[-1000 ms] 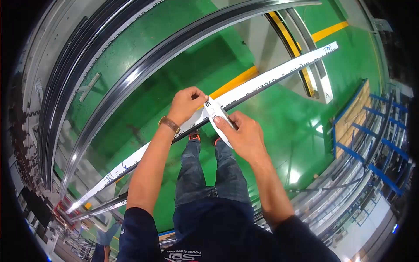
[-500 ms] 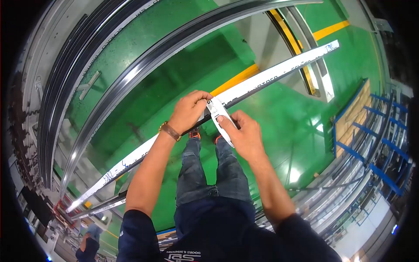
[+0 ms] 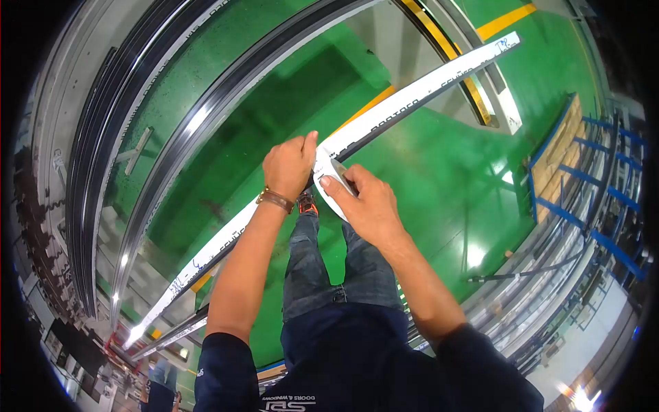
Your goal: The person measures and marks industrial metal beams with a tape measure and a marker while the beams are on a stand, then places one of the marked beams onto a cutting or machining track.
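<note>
Bar, long, white-faced: left hand curled closed at its middle, right hand gripping white roll over its near edge.

long white lettered profile, diagonal

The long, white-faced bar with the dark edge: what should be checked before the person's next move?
1. Right hand gripping the white, rounded, roll-like item: ok.
2. Left hand at the bar, beside that item: ok.
3. Left fingers holding something: cannot tell; the back of the hand hides it.
4. Blue handwriting at the bar's far end uncovered: ok.
5. Bar firmly supported: cannot tell.
6. Both shoes visible: not ok; only one orange-trimmed shoe shows clearly.
</note>
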{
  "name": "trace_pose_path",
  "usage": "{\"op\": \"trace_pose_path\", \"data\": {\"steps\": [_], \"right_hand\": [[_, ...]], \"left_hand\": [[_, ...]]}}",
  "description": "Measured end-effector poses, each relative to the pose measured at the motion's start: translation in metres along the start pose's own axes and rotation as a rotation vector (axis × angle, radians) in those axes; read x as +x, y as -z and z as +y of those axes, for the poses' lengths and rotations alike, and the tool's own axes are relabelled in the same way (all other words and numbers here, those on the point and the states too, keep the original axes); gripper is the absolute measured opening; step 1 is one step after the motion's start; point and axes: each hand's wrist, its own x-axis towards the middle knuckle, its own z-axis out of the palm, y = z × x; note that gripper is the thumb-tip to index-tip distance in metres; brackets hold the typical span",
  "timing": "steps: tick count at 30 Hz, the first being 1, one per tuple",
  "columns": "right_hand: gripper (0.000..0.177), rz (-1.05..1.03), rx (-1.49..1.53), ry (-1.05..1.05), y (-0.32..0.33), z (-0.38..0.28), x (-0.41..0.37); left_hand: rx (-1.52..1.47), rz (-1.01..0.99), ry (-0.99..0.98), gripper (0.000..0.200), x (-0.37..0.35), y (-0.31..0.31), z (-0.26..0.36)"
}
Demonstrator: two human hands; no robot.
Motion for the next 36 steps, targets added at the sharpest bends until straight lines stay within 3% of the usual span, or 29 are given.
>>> {"op": "trace_pose_path", "data": {"steps": [5, 7, 11, 16, 19, 22, 24, 25, 26, 27, 28, 29, 31, 34, 36], "right_hand": [[0.042, 0.061, 0.137, 0.006, -0.007, 0.044, -0.023], [0.039, -0.002, 0.115, -0.084, -0.006, 0.067, -0.031], [0.037, -0.016, 0.168, -0.053, -0.025, 0.123, -0.027], [0.044, -0.164, 0.124, -0.063, -0.053, 0.163, 0.046], [0.039, -0.223, 0.316, 0.065, -0.081, 0.169, 0.110], [0.043, -0.270, 0.452, 0.041, -0.100, 0.176, 0.142], [0.044, -0.298, 0.620, 0.047, -0.104, 0.175, 0.144], [0.043, -0.340, 0.818, -0.053, -0.107, 0.173, 0.147], [0.042, -0.383, 1.014, -0.153, -0.118, 0.183, 0.154], [0.041, -0.430, 1.209, -0.253, -0.122, 0.182, 0.159], [0.039, -0.508, 1.164, -0.232, -0.123, 0.182, 0.163], [0.040, -0.424, 1.218, -0.332, -0.122, 0.179, 0.160], [0.038, -0.564, 1.312, -0.293, -0.122, 0.177, 0.164], [0.038, -0.537, 1.386, -0.344, -0.149, 0.209, 0.177], [0.029, -0.446, 1.334, -0.329, -0.138, 0.197, 0.164]], "left_hand": [[0.095, 0.013, -0.051, 0.054, 0.002, -0.004, 0.000], [0.089, 0.065, -0.105, 0.055, 0.004, -0.012, -0.008], [0.077, -0.040, 0.008, 0.055, 0.005, -0.004, 0.003], [0.040, -0.023, -0.010, 0.053, 0.007, -0.005, -0.002], [-0.081, -0.151, 0.155, 0.045, 0.015, -0.001, -0.008], [-0.148, 0.143, 0.122, 0.039, 0.021, -0.036, -0.047], [-0.228, 0.093, 0.390, 0.042, 0.027, -0.041, -0.050], [-0.271, 0.072, 0.525, 0.045, 0.032, -0.043, -0.051], [-0.505, -0.088, 0.710, 0.041, 0.039, -0.040, -0.058], [-0.620, -0.198, 0.754, 0.042, 0.039, -0.031, -0.054], [-0.731, -0.306, 0.790, 0.043, 0.041, -0.021, -0.051], [-0.837, -0.419, 0.822, 0.044, 0.041, -0.014, -0.050], [-0.915, -0.368, 0.928, 0.032, 0.047, -0.022, -0.051], [-0.918, -0.377, 0.957, 0.024, 0.054, -0.032, -0.061], [-0.955, -0.322, 0.947, 0.024, 0.055, -0.032, -0.062]]}}
